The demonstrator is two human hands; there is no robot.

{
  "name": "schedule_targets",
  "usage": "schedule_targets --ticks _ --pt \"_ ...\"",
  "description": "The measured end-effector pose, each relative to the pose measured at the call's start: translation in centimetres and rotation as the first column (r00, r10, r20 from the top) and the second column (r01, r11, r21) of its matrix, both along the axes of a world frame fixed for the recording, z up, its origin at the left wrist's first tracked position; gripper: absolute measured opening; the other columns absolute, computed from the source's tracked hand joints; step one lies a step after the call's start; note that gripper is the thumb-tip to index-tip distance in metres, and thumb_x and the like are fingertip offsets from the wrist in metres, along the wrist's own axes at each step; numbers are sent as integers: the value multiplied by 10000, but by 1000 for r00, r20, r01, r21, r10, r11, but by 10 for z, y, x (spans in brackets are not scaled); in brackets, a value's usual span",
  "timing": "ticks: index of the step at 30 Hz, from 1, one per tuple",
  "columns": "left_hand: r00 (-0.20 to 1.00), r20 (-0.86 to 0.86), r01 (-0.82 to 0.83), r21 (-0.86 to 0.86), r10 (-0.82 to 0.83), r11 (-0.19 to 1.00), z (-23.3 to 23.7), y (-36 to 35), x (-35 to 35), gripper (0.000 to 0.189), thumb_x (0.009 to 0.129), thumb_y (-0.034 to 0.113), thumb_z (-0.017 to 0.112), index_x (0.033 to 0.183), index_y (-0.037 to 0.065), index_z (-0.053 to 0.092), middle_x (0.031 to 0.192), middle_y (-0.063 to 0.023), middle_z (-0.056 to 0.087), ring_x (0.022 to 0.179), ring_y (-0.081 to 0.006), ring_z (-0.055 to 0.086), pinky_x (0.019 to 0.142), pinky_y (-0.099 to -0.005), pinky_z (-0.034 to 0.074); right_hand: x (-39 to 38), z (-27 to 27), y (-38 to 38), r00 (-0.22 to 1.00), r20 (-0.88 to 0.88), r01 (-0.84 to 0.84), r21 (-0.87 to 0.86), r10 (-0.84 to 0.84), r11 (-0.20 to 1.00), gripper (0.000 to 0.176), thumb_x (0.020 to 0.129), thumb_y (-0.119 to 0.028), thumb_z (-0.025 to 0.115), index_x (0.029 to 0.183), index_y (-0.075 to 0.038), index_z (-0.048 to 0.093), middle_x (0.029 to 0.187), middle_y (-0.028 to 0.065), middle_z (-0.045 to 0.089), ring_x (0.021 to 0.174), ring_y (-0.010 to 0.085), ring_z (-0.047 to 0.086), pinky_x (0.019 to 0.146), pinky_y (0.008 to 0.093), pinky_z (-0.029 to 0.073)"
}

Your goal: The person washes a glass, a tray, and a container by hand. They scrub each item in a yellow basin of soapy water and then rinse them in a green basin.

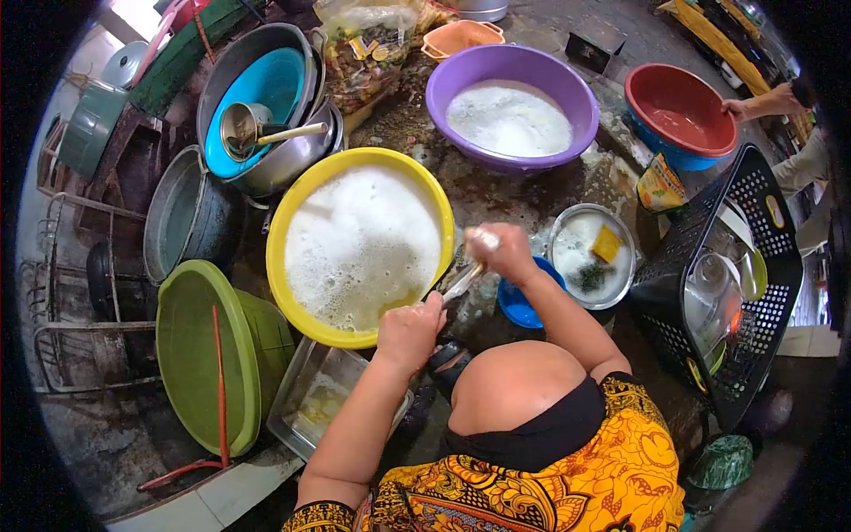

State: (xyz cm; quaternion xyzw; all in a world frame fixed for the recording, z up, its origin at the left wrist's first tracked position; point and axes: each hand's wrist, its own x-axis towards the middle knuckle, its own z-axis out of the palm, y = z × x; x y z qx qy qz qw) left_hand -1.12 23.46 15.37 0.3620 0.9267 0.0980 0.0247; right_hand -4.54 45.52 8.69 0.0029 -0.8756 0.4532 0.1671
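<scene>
My left hand [411,335] is closed on the lower end of a slim, soapy utensil [461,283], just off the near right rim of a yellow basin [285,306]. My right hand [500,252] wraps round its upper end, where a brownish part shows. White foam covers the knuckles of that hand. Foam and fingers hide what kind of utensil it is. Thick white suds [363,222] fill the yellow basin. To the right of my right hand stands a metal bowl [631,257] of soapy water with a yellow sponge [606,244] and a dark scouring pad [587,277].
A blue bowl [523,306] sits under my right forearm. Beyond are a purple basin [443,97] of suds and a red basin [683,106] touched by another person's hand [762,105]. A black crate [656,310] holds dishes at right; a green tub [208,355] tilts at left.
</scene>
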Motion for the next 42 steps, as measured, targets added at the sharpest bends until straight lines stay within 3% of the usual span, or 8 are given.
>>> schedule_targets --ticks 3,7,10,19,23,25,34,42 --pt "997 13 -79 31 79 996 8 -6 0 206 821 258 578 824 82 470 602 -112 584 555 -305 595 499 -413 457 -13 -27 34 906 272 421 -497 -325 759 288 864 -278 542 760 -28 639 660 95 628 593 167 592 563 329 466" --pt "953 62 -302 131 296 944 14 -20 -14 214 834 269 563 814 76 473 619 -142 586 587 -344 590 524 -437 447 2 -16 16 945 92 315 -505 -313 803 253 893 -215 490 813 -20 630 770 82 631 707 156 581 652 308 458" --pt "943 70 -331 149 324 932 23 -13 -19 217 851 277 541 833 70 478 635 -163 588 603 -372 582 540 -456 443 17 -23 -33 956 -294 37 157 11 987 93 811 -142 585 814 -48 583 813 104 571 759 282 543 720 384 442" --pt "989 -24 -137 210 145 968 12 -11 -12 166 849 241 528 870 78 550 721 -106 561 588 -289 601 491 -395 475 16 -15 -28 982 -190 85 329 -22 941 230 697 -11 564 928 -14 559 897 160 559 876 336 516 782 403 432" --pt "987 -52 -134 234 150 963 2 -11 -11 160 821 248 559 846 92 580 734 -106 564 593 -279 600 518 -395 486 21 -46 -45 905 -164 -253 532 392 808 202 738 -34 526 933 -15 575 929 176 566 934 343 509 828 412 415" --pt "935 87 -354 283 344 891 -7 -25 -12 181 808 260 575 842 83 578 729 -127 582 612 -298 600 546 -410 485 25 -44 -43 968 147 -199 -54 205 979 168 802 -63 501 941 2 568 987 180 572 985 355 511 873 419 395" --pt "429 594 -895 384 680 229 -81 -110 -37 366 788 368 593 827 5 616 750 -210 615 703 -341 610 660 -420 464 -7 -107 150 898 116 290 569 -424 770 347 859 -261 545 1007 52 571 984 248 582 902 409 558 767 452 436" --pt "376 705 -925 322 602 201 -85 -124 -22 382 809 280 593 1049 -17 575 970 -224 595 906 -360 573 809 -396 450 12 -154 211 811 370 102 673 -453 732 333 774 -238 619 1019 -18 571 975 233 600 903 395 579 774 449 456"
